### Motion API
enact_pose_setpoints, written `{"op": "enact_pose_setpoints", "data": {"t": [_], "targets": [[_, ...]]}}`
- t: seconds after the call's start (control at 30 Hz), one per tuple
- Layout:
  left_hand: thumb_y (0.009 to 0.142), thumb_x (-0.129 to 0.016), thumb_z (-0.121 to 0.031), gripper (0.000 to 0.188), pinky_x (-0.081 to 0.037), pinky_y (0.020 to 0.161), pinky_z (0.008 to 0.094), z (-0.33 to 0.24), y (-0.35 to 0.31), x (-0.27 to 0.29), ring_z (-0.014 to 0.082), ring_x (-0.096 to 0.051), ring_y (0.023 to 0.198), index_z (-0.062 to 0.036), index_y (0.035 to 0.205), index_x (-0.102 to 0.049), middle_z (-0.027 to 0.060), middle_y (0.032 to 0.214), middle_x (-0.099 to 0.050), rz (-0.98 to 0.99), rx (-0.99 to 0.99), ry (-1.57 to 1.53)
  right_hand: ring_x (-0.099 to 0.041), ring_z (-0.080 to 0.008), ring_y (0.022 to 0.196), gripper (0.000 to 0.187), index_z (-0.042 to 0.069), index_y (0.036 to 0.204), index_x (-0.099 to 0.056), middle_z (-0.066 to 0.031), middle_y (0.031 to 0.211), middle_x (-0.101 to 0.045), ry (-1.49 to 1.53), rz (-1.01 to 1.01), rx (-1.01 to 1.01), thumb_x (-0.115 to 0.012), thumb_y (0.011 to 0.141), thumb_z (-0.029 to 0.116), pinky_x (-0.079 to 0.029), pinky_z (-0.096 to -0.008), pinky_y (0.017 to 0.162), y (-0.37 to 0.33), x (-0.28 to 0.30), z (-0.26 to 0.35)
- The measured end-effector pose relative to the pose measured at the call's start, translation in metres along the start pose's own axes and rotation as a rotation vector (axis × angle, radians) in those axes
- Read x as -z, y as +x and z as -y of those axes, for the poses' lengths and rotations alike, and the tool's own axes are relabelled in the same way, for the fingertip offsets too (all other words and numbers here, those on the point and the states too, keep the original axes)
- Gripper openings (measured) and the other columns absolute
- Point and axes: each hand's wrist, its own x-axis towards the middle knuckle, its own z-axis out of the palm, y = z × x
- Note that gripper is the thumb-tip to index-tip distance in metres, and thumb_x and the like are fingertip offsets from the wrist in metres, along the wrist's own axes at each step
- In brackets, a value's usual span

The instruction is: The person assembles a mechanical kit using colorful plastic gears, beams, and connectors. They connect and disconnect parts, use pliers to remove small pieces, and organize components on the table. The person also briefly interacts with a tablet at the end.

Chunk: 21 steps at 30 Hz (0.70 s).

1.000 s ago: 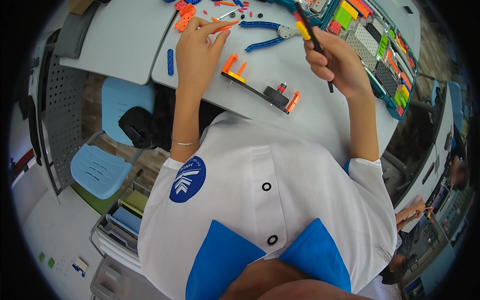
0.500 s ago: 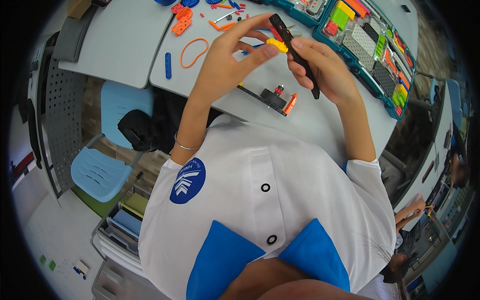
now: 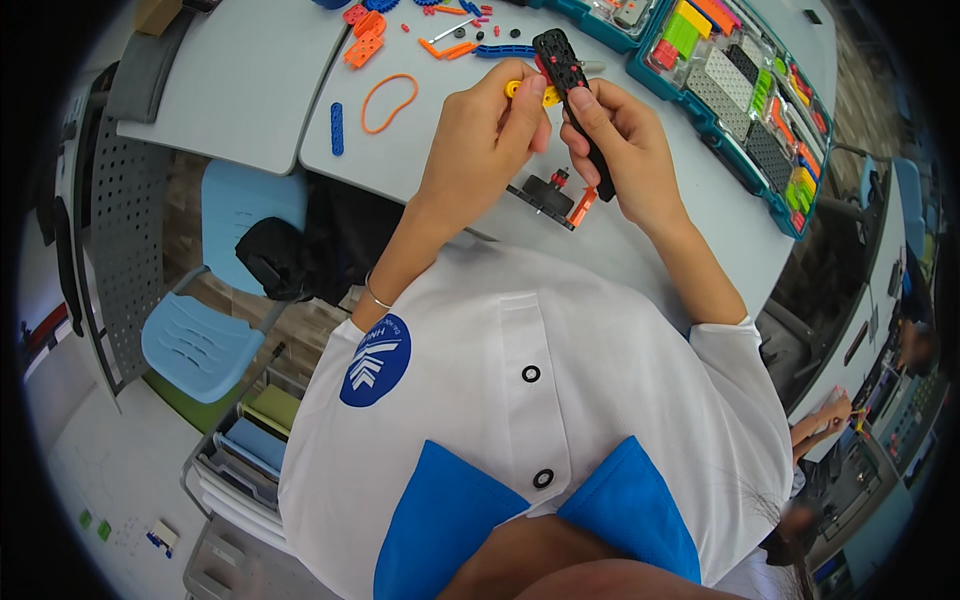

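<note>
Here both hands pinch parts: left hand (image 3: 480, 135) a yellow gear (image 3: 548, 94), right hand (image 3: 625, 150) a black perforated bar (image 3: 565, 75).

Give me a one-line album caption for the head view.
Right hand holds a black perforated strip while left hand brings a yellow piece to it.

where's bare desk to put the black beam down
Bare grey desk lies left of the blue strip; another patch lies right of the right hand, before the teal parts case. Crowded: loose parts by the orange rubber band and the small black assembly.
</note>
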Motion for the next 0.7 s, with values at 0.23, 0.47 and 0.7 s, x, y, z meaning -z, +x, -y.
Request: {"op": "enact_pose_setpoints", "data": {"t": [0.23, 0.47, 0.7], "targets": [[0.107, -0.040, -0.024, 0.029, -0.029, 0.042, 0.0182, -0.001, -0.002, -0.004, 0.0014, -0.038, 0.043, -0.0018, 0.101, -0.057, 0.0030, 0.062, -0.057, -0.028, 0.004, -0.064, -0.043, -0.0039, 0.045, 0.028, 0.000, 0.095, -0.060, 0.0009, 0.067, -0.055, -0.164, -0.056, 0.073, -0.057, 0.102, 0.028, -0.035, -0.0197, 0.044, -0.003, -0.001, 0.003], [0.105, -0.047, -0.025, 0.028, -0.029, 0.043, 0.0192, -0.009, -0.001, 0.017, 0.0008, -0.038, 0.047, -0.0004, 0.099, -0.059, 0.0028, 0.063, -0.059, -0.219, -0.055, -0.073, -0.044, -0.0033, 0.045, 0.028, 0.004, 0.088, -0.057, 0.0015, 0.065, -0.054, -0.141, -0.018, 0.168, -0.056, 0.102, 0.027, -0.032, -0.0197, 0.043, -0.005, 0.017, 0.030], [0.094, -0.062, -0.021, 0.023, -0.039, 0.052, 0.0220, 0.039, 0.019, 0.054, 0.0023, -0.050, 0.058, -0.0049, 0.108, -0.071, 0.0012, 0.074, -0.068, -0.291, 0.034, 0.632, -0.045, -0.0034, 0.048, 0.026, 0.003, 0.093, -0.060, 0.0021, 0.065, -0.053, -0.228, -0.019, 0.139, -0.059, 0.100, 0.028, -0.033, -0.0198, 0.044, 0.002, 0.018, 0.023]]}}
